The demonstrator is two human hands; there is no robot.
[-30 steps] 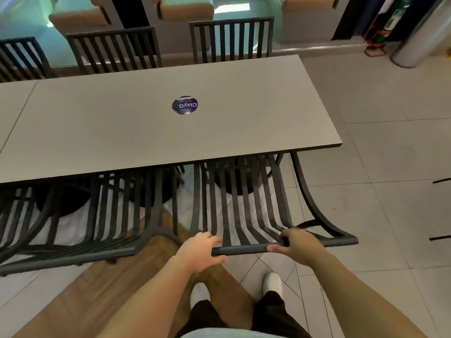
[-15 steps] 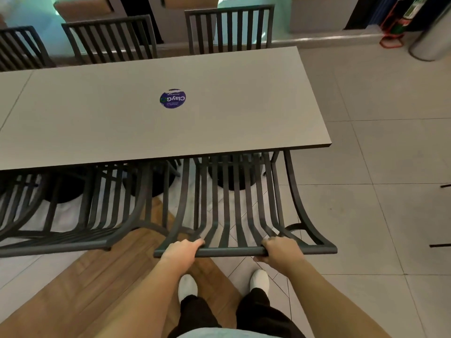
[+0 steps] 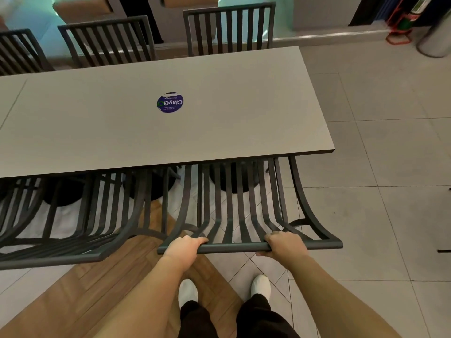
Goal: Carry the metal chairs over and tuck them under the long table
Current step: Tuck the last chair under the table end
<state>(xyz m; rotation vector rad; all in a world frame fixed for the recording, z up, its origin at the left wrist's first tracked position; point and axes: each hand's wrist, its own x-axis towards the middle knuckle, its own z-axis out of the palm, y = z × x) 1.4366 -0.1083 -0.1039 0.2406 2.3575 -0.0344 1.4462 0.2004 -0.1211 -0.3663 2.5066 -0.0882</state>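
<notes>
Both hands hold the metal chair (image 3: 244, 215) by its top rail, the left grip (image 3: 183, 248) and right grip (image 3: 285, 243) wrapped tight. Its seat sits under the long table (image 3: 219, 132), beside another tucked chair (image 3: 80, 215).

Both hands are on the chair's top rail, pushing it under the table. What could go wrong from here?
The chair sits close beside the neighbouring chair; their frames could scrape. Fingers of the left hand and right hand wrap the rail and might get pinched against the table edge.
</notes>
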